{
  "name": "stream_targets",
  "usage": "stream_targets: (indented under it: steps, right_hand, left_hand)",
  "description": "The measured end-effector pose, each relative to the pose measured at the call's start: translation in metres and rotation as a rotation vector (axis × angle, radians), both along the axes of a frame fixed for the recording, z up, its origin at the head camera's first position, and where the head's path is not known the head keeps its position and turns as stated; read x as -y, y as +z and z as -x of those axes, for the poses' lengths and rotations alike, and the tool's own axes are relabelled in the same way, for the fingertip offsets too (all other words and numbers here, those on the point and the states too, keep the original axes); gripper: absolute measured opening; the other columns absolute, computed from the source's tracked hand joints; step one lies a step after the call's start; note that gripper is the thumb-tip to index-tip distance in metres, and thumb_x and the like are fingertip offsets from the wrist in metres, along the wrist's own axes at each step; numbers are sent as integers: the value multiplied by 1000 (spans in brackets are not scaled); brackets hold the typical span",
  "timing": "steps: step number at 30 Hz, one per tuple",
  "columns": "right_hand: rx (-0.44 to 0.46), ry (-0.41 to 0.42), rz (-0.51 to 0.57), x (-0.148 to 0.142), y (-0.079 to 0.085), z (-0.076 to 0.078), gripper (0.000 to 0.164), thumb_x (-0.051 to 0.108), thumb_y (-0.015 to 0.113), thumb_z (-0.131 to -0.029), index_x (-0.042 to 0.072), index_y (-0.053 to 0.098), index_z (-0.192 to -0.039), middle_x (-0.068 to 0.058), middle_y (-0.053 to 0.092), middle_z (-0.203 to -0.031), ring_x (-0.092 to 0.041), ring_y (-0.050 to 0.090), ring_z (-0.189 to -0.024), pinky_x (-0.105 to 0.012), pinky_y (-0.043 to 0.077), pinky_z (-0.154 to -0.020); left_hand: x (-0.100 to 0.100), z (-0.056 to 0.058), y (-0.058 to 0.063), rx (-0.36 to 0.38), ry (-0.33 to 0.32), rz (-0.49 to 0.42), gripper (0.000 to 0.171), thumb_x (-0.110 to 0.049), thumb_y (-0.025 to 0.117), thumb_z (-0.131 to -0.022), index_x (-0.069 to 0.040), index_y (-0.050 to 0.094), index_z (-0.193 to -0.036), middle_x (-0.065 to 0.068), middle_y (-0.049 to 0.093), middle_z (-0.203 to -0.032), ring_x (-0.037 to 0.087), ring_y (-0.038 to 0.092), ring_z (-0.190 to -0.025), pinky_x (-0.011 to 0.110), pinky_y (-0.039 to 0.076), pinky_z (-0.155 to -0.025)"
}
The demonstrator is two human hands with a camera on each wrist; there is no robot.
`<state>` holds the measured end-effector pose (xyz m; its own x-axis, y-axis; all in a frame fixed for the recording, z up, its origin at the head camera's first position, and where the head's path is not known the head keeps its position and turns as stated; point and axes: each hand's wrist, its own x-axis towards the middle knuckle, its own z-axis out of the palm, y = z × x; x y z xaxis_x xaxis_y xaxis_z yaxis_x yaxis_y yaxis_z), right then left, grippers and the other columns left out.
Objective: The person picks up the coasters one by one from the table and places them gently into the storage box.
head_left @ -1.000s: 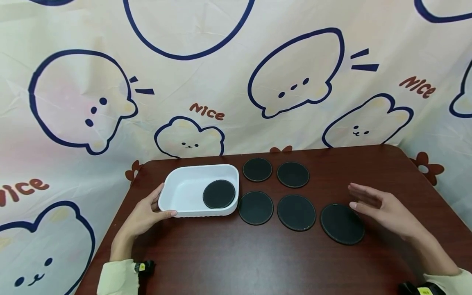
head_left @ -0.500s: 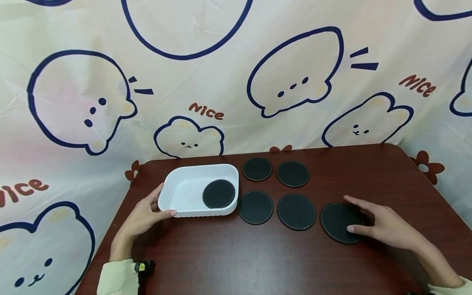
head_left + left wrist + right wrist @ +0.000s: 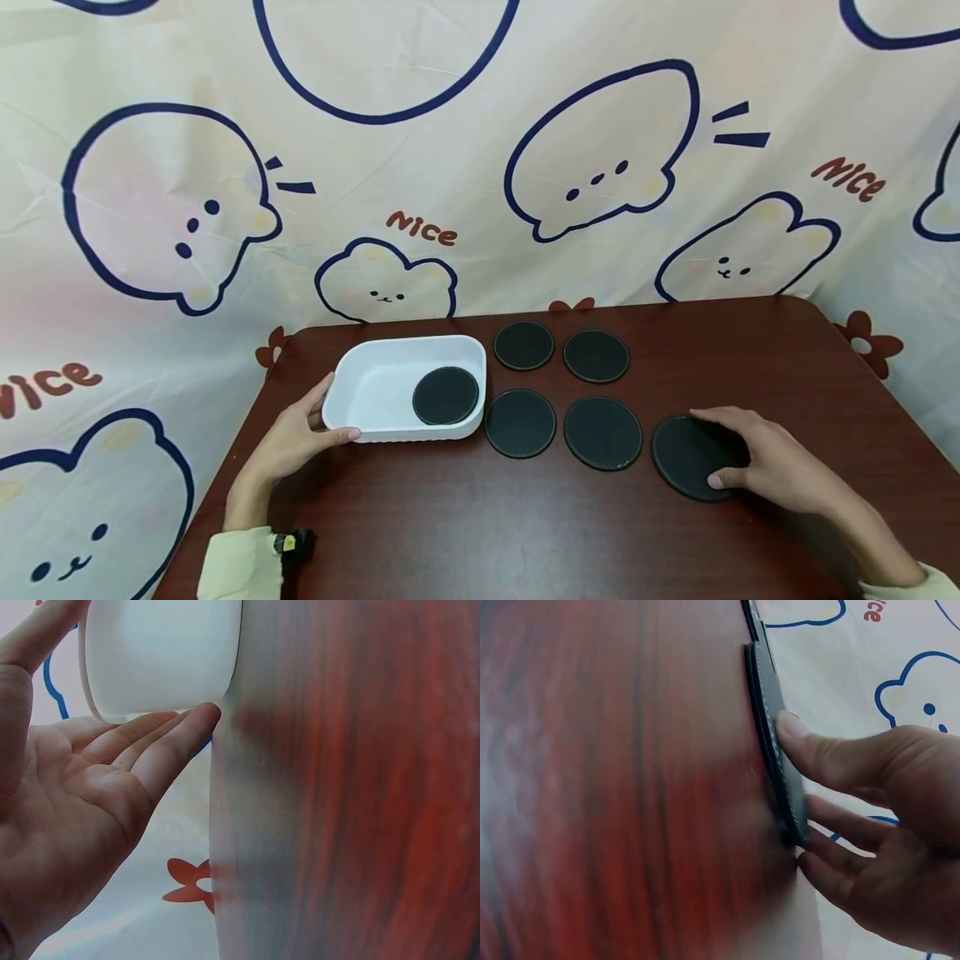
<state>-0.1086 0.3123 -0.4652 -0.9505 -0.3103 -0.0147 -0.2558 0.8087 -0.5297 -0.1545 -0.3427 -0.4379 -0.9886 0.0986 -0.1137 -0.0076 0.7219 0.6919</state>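
My left hand [image 3: 292, 437] holds the left end of a white plastic tray [image 3: 367, 435]: the thumb lies along its near side, the fingers against its end wall. Inside the tray's right half lies a round black coaster [image 3: 446, 396] with a stitched edge. On the right, my right hand [image 3: 783, 458] grips another black coaster [image 3: 686, 454] by its right edge, thumb on top and fingers round the far side. From the right wrist view, this coaster [image 3: 776, 742] shows a thick, layered edge close over the table. My right palm hides part of it in the head view.
Between the tray and my right hand, several black coasters lie flat in two rows, among them a near one [image 3: 603, 432] and a back one [image 3: 523, 346]. The brown table [image 3: 465, 525] meets a printed cloth backdrop [image 3: 480, 183] behind.
My right hand has come down and leftward onto the rightmost coaster, and its thumb and fingers have closed on the edge. The left hand and tray have stayed put.
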Motion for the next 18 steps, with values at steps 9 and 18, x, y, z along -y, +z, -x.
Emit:
stream_targets:
  steps: [9,18]
  right_hand:
    - [57,-96,88,-3,2,10,71,20,94,-81,5,66,-144,-19,75,-126,-20,73,-99,-23,57,-72]
    - [149,-77,130,-13,7,18,54,25,91,-86,3,72,-132,-10,78,-112,-4,72,-85,-24,59,-69]
  left_hand:
    - [1,0,-1,0,-1,8,115,-41,87,-91,-6,14,-172,31,34,-170,51,56,-143,58,55,-108]
    - [0,1,1,-2,-7,-3,114,-40,87,-91,-6,15,-173,30,34,-171,50,57,-143,57,56,-107]
